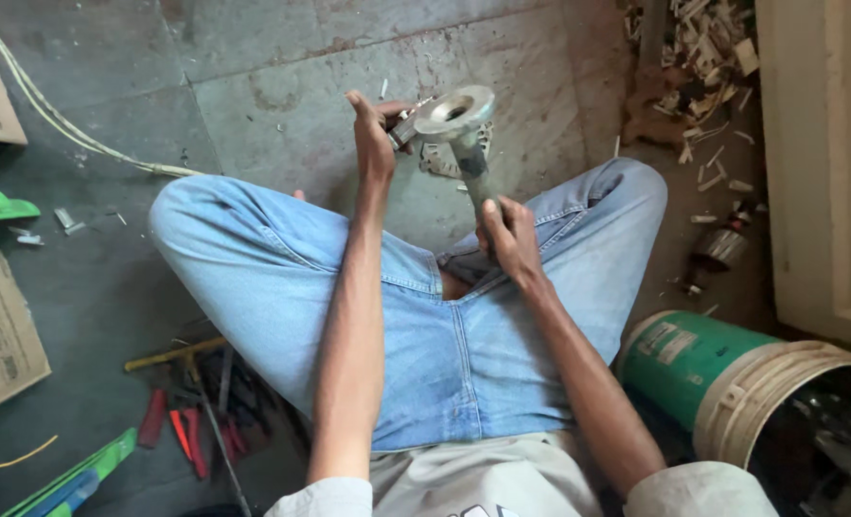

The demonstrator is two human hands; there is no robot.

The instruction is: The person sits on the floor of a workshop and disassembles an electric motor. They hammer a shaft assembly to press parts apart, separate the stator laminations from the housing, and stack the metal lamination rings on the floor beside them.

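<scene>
A green bucket lies lower right, red-handled tools lower left. At upper centre, the right hand grasps a grey flanged pipe fitting; the left hand pinches a small metal tool against its disc.

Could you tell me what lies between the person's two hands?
In the head view, the metal flanged pipe spans from the right hand up to the left hand; behind it lie the floor and a jeans-clad knee.
</scene>
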